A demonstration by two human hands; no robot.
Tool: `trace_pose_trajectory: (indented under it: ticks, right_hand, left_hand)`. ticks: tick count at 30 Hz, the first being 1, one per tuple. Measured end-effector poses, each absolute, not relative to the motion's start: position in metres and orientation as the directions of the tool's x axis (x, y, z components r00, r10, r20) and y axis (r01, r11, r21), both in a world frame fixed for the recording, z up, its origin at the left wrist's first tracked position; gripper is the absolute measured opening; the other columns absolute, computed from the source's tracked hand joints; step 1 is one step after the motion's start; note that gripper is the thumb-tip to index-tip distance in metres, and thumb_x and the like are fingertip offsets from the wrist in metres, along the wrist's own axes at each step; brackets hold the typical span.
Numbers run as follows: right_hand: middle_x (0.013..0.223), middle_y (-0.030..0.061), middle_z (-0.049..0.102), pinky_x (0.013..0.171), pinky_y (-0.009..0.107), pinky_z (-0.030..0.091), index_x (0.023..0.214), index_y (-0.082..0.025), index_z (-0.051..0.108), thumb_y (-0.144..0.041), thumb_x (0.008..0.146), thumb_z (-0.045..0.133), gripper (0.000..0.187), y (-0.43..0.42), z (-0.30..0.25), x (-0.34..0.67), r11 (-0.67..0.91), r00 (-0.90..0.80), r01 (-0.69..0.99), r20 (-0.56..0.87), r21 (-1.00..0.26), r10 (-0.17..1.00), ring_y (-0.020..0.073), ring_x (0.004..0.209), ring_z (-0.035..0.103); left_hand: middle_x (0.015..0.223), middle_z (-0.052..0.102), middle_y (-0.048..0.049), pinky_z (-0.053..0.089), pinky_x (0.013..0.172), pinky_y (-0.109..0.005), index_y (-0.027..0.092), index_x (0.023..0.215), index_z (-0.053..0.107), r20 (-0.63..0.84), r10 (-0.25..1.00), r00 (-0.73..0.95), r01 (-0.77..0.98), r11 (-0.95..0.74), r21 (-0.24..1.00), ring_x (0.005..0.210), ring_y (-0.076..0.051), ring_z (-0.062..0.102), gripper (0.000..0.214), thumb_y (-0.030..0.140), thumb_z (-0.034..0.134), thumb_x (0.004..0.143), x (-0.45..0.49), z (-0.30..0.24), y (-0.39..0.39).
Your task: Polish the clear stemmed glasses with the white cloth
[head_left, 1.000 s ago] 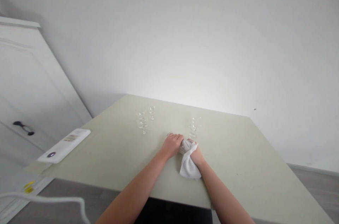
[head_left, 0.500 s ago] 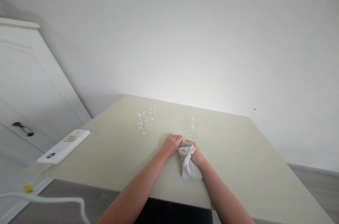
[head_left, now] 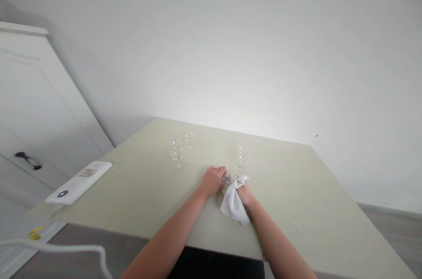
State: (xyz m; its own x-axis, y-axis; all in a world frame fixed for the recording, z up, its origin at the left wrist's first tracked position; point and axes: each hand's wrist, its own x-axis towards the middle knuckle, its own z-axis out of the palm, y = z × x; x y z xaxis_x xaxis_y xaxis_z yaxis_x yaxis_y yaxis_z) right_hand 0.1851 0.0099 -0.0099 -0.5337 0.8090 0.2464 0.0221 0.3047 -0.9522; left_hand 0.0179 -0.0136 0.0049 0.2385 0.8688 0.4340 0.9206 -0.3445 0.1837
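A clear glass (head_left: 226,181) is gripped by the L hand (head_left: 212,181), fingers curled round it, just above or on the desk (head_left: 296,191) (contact can't be told), approx. mid-width, towards the near side. A white cloth (head_left: 234,207) is clutched by the R hand (head_left: 245,193), its fingers mostly hidden by the folds; the cloth's bunched top is pressed up by the glass's R end, its loose part hung down towards the near edge. Whether any cloth is tucked inside can't be seen. Further back, clear glassware is grouped in two lots: one on the L (head_left: 176,151), one on the R (head_left: 241,156), nr the R hand; exact no. unclear. Far L, a white flat device w/ a label (head_left: 79,182) is set by the desk's edge.
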Motion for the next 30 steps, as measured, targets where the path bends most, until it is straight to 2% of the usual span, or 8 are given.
trace_pose_trajectory:
  ticks: [7,11,18,23,26,30]
  right_hand:
    - [0.06,-0.004,0.047,0.058,0.025,0.038,0.063,-0.021,0.044,-0.027,0.076,0.056,0.019,0.017,-0.019,0.184,0.319,-0.535,0.067,0.236,-0.945,0.811,0.0115,0.058,0.041]
    - [0.058,-0.0068,0.044,0.051,0.023,0.031,0.065,-0.021,0.043,-0.029,0.071,0.064,0.024,0.016,-0.016,0.185,0.318,-0.564,0.072,0.224,-0.945,0.795,0.0091,0.053,0.035]
    - [0.059,-0.0047,0.042,0.05,0.026,0.028,0.06,-0.02,0.041,-0.024,0.074,0.06,0.024,0.014,-0.009,0.187,0.4,-0.554,0.148,0.259,-0.905,0.791,0.0095,0.053,0.034]
    - [0.056,-0.0028,0.039,0.05,0.029,0.026,0.054,-0.021,0.04,-0.017,0.073,0.056,0.025,0.017,-0.018,0.187,0.48,-0.505,0.222,0.32,-0.849,0.801,0.0117,0.054,0.035]
    - [0.055,-0.0034,0.038,0.05,0.029,0.026,0.053,-0.021,0.036,-0.018,0.07,0.057,0.027,0.019,-0.02,0.186,0.476,-0.491,0.233,0.32,-0.848,0.81,0.0111,0.053,0.033]
    - [0.056,-0.0046,0.04,0.049,0.026,0.028,0.058,-0.021,0.037,-0.025,0.074,0.057,0.025,0.017,-0.016,0.188,0.44,-0.485,0.213,0.297,-0.872,0.823,0.0104,0.052,0.034]
  left_hand:
    - [0.083,0.067,-0.003,0.04,0.075,-0.031,0.019,0.088,0.056,0.411,0.868,0.279,0.923,-0.361,0.135,0.079,-0.017,0.063,0.01,0.012,0.049,0.089,0.018,0.007,-0.014]
    - [0.083,0.066,-0.0022,0.04,0.076,-0.031,0.019,0.088,0.055,0.41,0.862,0.299,0.916,-0.379,0.128,0.079,-0.017,0.062,0.01,0.011,0.049,0.089,0.017,0.009,-0.016]
    - [0.082,0.064,-0.0045,0.039,0.077,-0.034,0.019,0.089,0.054,0.44,0.831,0.34,0.919,-0.393,0.031,0.08,-0.02,0.061,0.006,0.016,0.049,0.092,0.021,0.014,-0.022]
    - [0.082,0.064,-0.0052,0.039,0.076,-0.036,0.018,0.09,0.054,0.459,0.817,0.349,0.922,-0.388,-0.009,0.079,-0.021,0.061,0.009,0.013,0.047,0.092,0.025,0.017,-0.025]
    - [0.082,0.064,-0.0056,0.039,0.075,-0.036,0.018,0.091,0.055,0.458,0.817,0.35,0.921,-0.388,-0.012,0.079,-0.021,0.06,0.009,0.012,0.047,0.092,0.026,0.016,-0.025]
    - [0.081,0.063,-0.0054,0.039,0.075,-0.037,0.018,0.09,0.054,0.451,0.815,0.364,0.917,-0.397,-0.023,0.078,-0.021,0.06,0.008,0.015,0.047,0.093,0.025,0.015,-0.024]
